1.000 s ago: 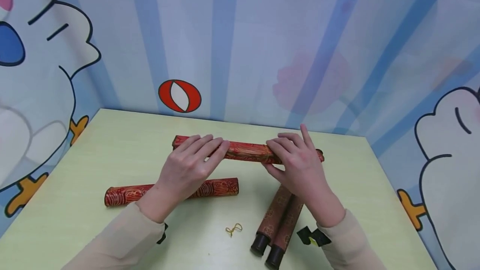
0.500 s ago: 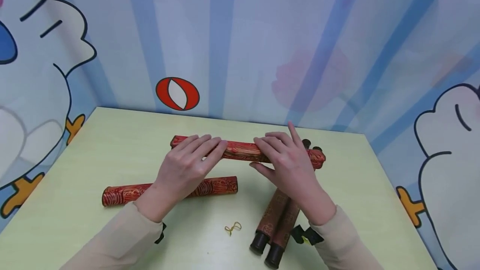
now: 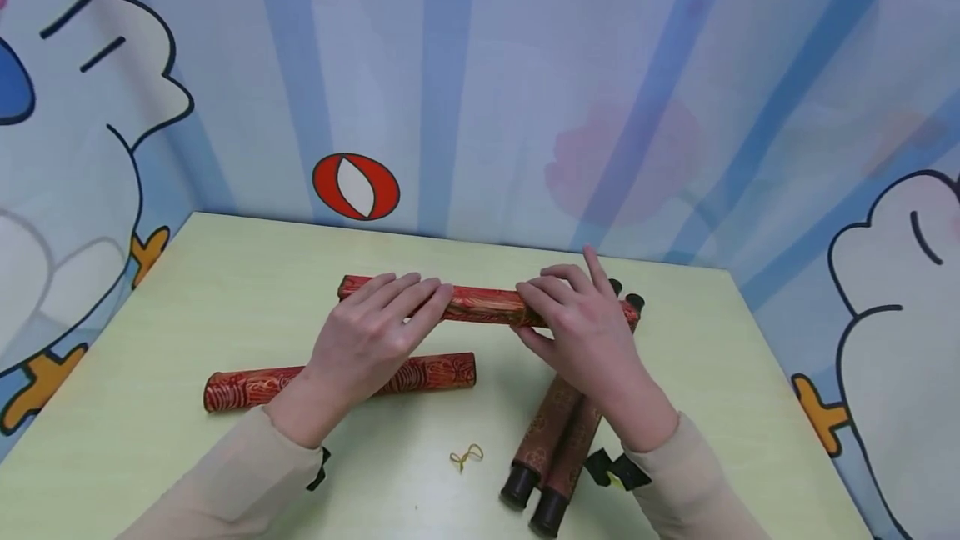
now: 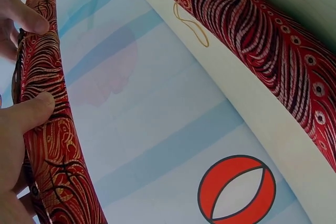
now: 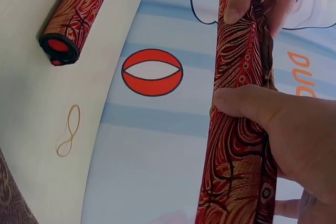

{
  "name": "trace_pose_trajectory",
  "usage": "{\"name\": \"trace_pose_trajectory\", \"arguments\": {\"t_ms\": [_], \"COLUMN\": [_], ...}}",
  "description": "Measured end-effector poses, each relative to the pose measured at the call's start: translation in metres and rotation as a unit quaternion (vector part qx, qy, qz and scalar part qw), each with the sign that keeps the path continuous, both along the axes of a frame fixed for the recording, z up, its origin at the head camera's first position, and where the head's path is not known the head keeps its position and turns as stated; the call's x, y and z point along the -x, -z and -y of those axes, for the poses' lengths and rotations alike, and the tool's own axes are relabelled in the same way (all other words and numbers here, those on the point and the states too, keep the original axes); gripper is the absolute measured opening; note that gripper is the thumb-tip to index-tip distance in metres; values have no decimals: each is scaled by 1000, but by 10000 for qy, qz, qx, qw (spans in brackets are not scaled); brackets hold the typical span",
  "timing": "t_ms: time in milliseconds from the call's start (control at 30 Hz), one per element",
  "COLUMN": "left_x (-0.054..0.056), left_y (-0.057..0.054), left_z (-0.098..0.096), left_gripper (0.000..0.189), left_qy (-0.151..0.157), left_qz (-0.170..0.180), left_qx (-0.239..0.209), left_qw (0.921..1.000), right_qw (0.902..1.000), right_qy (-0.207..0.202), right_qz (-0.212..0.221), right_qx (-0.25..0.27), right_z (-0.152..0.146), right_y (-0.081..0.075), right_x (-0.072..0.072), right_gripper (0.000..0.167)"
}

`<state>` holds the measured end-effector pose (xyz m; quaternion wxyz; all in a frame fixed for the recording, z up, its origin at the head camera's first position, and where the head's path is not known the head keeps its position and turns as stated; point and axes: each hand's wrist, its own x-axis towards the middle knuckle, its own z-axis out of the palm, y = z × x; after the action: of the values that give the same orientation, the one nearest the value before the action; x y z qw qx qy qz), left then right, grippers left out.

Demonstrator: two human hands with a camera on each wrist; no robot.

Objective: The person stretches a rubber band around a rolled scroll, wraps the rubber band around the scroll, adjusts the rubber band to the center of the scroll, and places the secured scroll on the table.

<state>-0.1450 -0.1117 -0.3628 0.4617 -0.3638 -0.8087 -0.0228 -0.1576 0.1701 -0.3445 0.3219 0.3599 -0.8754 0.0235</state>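
Note:
A rolled red patterned cloth (image 3: 486,305) lies crosswise between both hands, raised above the table. The left hand (image 3: 367,336) grips its left part, fingers over the top. Toward the other end, the right hand (image 3: 588,336) holds it with thumb below and fingers above, the little finger sticking up. Both thumbs press on the patterned side of the rolled cloth (image 5: 231,156) in the right wrist view. A second red roll (image 3: 431,375) rests on the table, partly hidden behind the left forearm; its open end shows in the right wrist view.
Two brown patterned rolls (image 3: 547,436) with black ends lie side by side on the table (image 3: 360,482), partly under the right hand. A thin yellow loop (image 3: 467,457), twisted like a figure eight, lies near the middle. A printed backdrop (image 3: 495,90) stands behind.
The right hand shifts left along the red roll, then a little back to the right. The left hand stays nearly in place on it.

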Motion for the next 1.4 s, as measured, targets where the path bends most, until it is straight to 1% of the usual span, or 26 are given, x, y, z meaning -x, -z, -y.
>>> {"name": "trace_pose_trajectory", "arguments": {"t_ms": [167, 267, 367, 467, 567, 733, 867, 1033, 1167, 1333, 1400], "left_x": [0, 0, 1, 2, 2, 0, -1, -3, -2, -1, -1], "left_y": [-1, -2, -3, -5, -6, -7, -8, -8, -8, -10, -11], "left_z": [-3, -5, -5, -6, -6, -7, -9, -9, -10, -9, -9], "left_gripper": [42, 42, 43, 42, 42, 42, 39, 40, 41, 40, 39], "left_qy": [-38, -49, -48, -18, 15, 35, -5, -51, -42, -45, -35], "left_qz": [11, -17, -42, -73, -88, -51, -22, 24, -25, -73, -72], "left_qx": [-14, 53, 29, 30, 9, -99, -124, -137, -101, -97, -72], "left_qw": [10000, 10000, 10000, 10000, 10000, 9999, 9999, 9999, 9999, 9999, 9999], "right_qw": [9998, 9998, 10000, 9998, 9997, 9991, 9981, 9985, 9989, 9989, 9989], "right_qy": [-161, -197, -29, 184, 202, -139, -254, -288, -327, -205, -117], "right_qz": [-37, -6, 37, 39, -29, -312, -437, -344, -221, -239, -251], "right_qx": [78, 33, 46, 93, 145, 231, 360, 317, 242, 358, 371], "right_z": [11, 12, 5, -6, -11, -8, -1, 12, 17, 8, 3], "right_y": [-1, 0, 0, 0, 1, 1, 0, -2, -2, -2, -2], "right_x": [2, 2, 1, -1, 1, 4, 5, 5, 5, 2, 1], "right_gripper": [47, 50, 60, 67, 62, 55, 55, 52, 52, 62, 60]}}
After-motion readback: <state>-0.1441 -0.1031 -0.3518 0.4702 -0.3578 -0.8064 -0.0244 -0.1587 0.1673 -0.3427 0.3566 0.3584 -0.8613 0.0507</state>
